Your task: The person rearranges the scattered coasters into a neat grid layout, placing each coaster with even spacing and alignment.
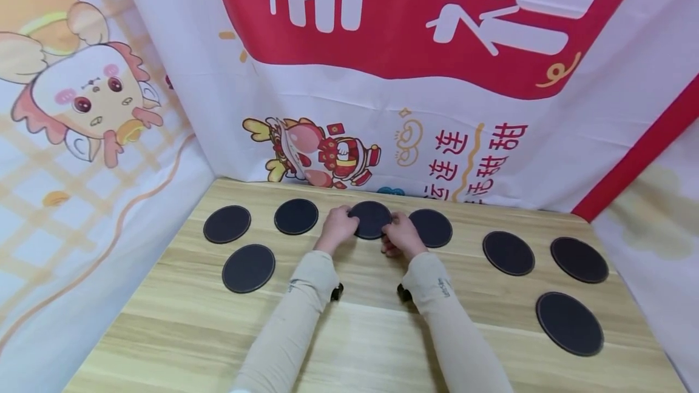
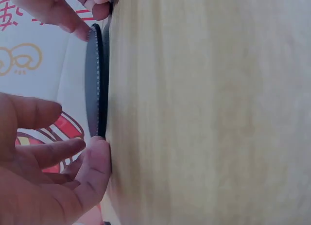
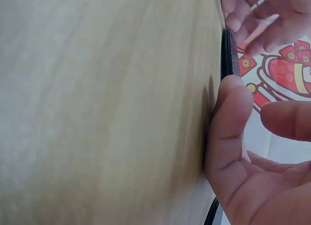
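Disc (image 1: 371, 221), dark and round, sits between the fingertips of the left hand (image 1: 335, 229) and right hand (image 1: 403, 235); both hands' bent fingers seem to grip its opposite edges, though the edge-on wrist views leave single or stacked uncertain; a neighbouring disc (image 1: 434, 229) lies just beside the right fingers; the step in hand looks like two-handed placing on the table (image 1: 366, 338); the next move probably calls for level, even fingers and a gentle release.
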The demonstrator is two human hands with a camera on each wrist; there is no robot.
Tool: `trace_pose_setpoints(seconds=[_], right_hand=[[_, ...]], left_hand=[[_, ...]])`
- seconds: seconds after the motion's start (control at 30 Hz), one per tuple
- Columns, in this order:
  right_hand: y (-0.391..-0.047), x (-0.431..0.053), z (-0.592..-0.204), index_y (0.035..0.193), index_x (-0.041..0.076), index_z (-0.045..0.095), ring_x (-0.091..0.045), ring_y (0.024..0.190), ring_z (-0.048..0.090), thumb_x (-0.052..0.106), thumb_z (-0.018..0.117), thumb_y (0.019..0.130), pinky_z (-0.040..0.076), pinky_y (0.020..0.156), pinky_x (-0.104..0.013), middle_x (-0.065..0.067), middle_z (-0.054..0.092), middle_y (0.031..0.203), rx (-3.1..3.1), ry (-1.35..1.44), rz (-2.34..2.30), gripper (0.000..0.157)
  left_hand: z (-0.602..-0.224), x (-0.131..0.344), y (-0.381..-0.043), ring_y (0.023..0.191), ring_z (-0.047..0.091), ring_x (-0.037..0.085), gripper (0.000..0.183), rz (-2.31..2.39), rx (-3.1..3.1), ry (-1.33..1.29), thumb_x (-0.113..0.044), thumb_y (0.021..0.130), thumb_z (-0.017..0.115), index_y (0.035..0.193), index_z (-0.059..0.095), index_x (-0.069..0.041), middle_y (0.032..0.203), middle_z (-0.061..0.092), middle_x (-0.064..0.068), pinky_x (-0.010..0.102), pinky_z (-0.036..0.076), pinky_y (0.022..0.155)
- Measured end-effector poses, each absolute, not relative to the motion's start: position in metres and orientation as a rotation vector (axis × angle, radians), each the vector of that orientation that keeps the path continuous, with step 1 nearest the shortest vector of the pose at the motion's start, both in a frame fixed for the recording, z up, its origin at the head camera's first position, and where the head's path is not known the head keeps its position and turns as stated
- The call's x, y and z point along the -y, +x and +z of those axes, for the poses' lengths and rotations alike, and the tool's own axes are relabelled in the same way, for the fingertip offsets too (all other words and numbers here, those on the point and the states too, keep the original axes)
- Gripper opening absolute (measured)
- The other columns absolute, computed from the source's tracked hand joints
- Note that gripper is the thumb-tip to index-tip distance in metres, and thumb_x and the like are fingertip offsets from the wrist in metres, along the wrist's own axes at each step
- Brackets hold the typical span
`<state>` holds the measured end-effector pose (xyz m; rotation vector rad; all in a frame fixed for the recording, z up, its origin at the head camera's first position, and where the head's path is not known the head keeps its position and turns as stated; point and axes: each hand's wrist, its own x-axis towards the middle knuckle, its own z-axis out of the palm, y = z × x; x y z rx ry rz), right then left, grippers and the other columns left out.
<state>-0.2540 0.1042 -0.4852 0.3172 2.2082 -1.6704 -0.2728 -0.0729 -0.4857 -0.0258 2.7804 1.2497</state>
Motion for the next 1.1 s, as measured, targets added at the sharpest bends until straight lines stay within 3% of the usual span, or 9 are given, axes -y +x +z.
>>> trace_pose_setpoints(seconds=[0.1,0.27,0.43,0.57,0.67,1.1], right_hand=[[-0.254,-0.103,-0.485,0.151,0.012,0.031,-0.024,0.057,0.063,0.009,0.051,0.102,0.055,0.048,-0.034,-0.02,0.064,0.086,-2.163,0.321,-1.722,0.053],[-0.253,-0.101,-0.489,0.141,0.011,0.033,-0.022,0.053,0.059,0.002,0.048,0.103,0.053,0.046,-0.033,-0.019,0.061,0.082,-2.133,0.34,-1.799,0.042],[-0.253,-0.098,-0.488,0.14,0.011,0.035,-0.019,0.049,0.056,-0.002,0.049,0.102,0.053,0.046,-0.031,-0.019,0.061,0.078,-2.115,0.369,-1.883,0.043],[-0.253,-0.097,-0.486,0.14,0.011,0.036,-0.019,0.05,0.056,-0.005,0.049,0.1,0.052,0.046,-0.031,-0.02,0.061,0.081,-2.08,0.381,-1.928,0.045],[-0.253,-0.096,-0.483,0.141,0.01,0.036,-0.02,0.051,0.057,-0.005,0.05,0.1,0.053,0.048,-0.031,-0.021,0.061,0.083,-2.06,0.381,-1.939,0.046],[-0.246,-0.081,-0.476,0.157,0.019,0.029,-0.019,0.056,0.062,-0.004,0.054,0.099,0.057,0.053,-0.033,-0.022,0.067,0.085,-1.975,0.296,-1.926,0.067]], left_hand=[[-0.487,0.076,-0.272,0.118,0.059,0.035,0.035,1.328,-2.759,-0.102,-0.014,0.096,0.059,0.126,0.067,0.004,0.126,0.065,0.019,0.047,0.047,0.1],[-0.49,0.081,-0.272,0.129,0.053,0.033,0.043,1.437,-2.698,-0.131,-0.013,0.095,0.06,0.135,0.061,0.004,0.136,0.06,0.019,0.044,0.042,0.108],[-0.491,0.087,-0.274,0.127,0.055,0.031,0.044,1.537,-2.667,-0.114,-0.006,0.091,0.062,0.133,0.061,0.007,0.132,0.063,0.021,0.041,0.043,0.107],[-0.492,0.094,-0.275,0.099,0.067,0.026,0.036,1.597,-2.661,-0.09,-0.001,0.086,0.062,0.12,0.07,0.006,0.112,0.071,0.017,0.035,0.053,0.088],[-0.49,0.098,-0.273,0.079,0.067,0.023,0.03,1.663,-2.613,-0.113,0.002,0.084,0.061,0.112,0.073,0.006,0.101,0.072,0.015,0.032,0.055,0.074],[-0.481,0.117,-0.261,0.06,0.057,0.016,0.04,1.838,-2.368,-0.106,0.001,0.095,0.059,0.135,0.059,0.001,0.077,0.06,0.006,0.033,0.056,0.064]])
